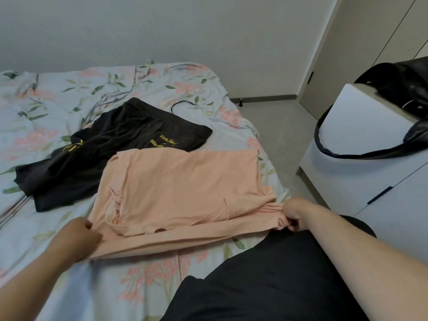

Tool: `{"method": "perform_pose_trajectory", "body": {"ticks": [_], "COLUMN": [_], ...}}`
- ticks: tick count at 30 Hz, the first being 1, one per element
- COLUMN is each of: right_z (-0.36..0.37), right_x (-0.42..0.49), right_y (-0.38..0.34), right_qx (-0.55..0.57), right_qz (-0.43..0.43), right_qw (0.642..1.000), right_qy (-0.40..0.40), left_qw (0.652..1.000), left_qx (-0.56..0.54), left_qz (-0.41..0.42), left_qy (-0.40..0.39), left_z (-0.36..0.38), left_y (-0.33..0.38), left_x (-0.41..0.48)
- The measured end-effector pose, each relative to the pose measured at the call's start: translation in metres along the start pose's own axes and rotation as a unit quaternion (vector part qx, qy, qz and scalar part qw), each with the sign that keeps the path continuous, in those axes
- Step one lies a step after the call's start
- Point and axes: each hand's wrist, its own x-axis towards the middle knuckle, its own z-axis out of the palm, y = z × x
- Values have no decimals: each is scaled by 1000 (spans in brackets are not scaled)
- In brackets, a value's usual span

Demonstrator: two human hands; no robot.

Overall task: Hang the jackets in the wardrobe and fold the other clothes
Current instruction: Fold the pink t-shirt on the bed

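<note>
Both hands, left hand (80,235) and right hand (294,215), grip peach shirt (180,188).

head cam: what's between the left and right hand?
Only the peach shirt: its near edge stretches from the left hand to the right hand, both gripping it, above the floral bedsheet. Shown in the head view.

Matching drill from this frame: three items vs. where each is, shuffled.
Items:
1. peach shirt
2. black garment
3. black bag

Places:
A. on the white cabinet
B. lying on the bed, no hand on it
C. gripped by the left hand and right hand

Pairs: 1-C, 2-B, 3-A.
</note>
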Motion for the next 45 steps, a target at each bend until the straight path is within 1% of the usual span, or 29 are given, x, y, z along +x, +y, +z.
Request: {"method": "perform_pose_trajectory", "body": {"ticks": [1,2,3,4,5,6,7,8,9,10,11,12,14,16,18,19,21,26,28,30,31,33,35,37,38,40,43,44,45], "right_z": [4,9,13,15,15,14,14,16,17,20,24,27,29,27,24,23,23,29,25,17,15,13,14,20,23,29,26,25,24], "right_x": [-2,-2,-3,-4,-7,-8,-9,-8,-9,-11,-12,-11,-6,0,1,1,2,6,4,2,-1,-6,-10,-15,-16,-17,-17,-18,-17], "right_y": [-3,-6,-7,-7,-7,-6,-6,-7,-9,-12,-13,-13,-13,-15,-18,-21,-26,-35,-33,-22,-15,-3,5,4,3,-1,-4,-4,-3], "right_qx": [-108,-190,-222,-226,-207,-157,-114,-82,-54,-24,-6,7,26,52,134,180,231,248,272,298,287,207,83,-48,-88,-99,7,26,14], "right_qz": [-14,-30,-39,-62,-86,-120,-166,-210,-249,-272,-281,-283,-282,-264,-213,-190,-173,-184,-203,-204,-200,-200,-207,-221,-230,-234,-198,-201,-207], "right_qw": [994,980,971,968,968,968,961,952,948,949,952,954,951,949,951,948,941,939,933,930,936,958,975,974,969,967,980,979,977], "right_qy": [16,55,78,94,116,156,191,205,191,156,120,100,122,165,181,181,174,150,122,68,39,2,6,26,26,19,25,32,45], "left_qw": [999,994,987,981,977,977,980,988,994,991,980,966,936,891,832,820,826,826,823,817,826,861,887,910,921,935,935,936,944], "left_qx": [43,101,156,192,196,161,108,36,-44,-122,-194,-255,-347,-439,-516,-529,-524,-553,-562,-574,-563,-507,-459,-410,-385,-352,-350,-346,-326], "left_qz": [0,3,9,23,43,75,102,108,88,44,2,-28,-60,-92,-142,-153,-152,-83,-69,-45,-35,-35,-56,-65,-61,-44,-55,-60,-53], "left_qy": [-15,-30,-24,14,71,118,131,101,45,-18,-43,-38,-23,-75,-146,-158,-142,-68,-32,-15,-14,-13,-6,-6,-10,-10,-29,-25,-10], "left_z": [-3,-4,-2,-1,2,7,12,16,20,23,26,26,23,20,18,18,20,15,6,-6,-9,-10,-5,4,9,14,15,13,11], "left_y": [-3,-5,-8,-10,-7,-1,7,18,29,37,43,46,48,53,58,60,63,65,59,47,39,19,2,-8,-10,-8,2,4,4], "left_x": [1,1,0,-2,-6,-11,-17,-22,-25,-25,-22,-18,-9,-1,5,6,7,5,10,12,12,4,-9,-23,-30,-41,-47,-49,-49]}}
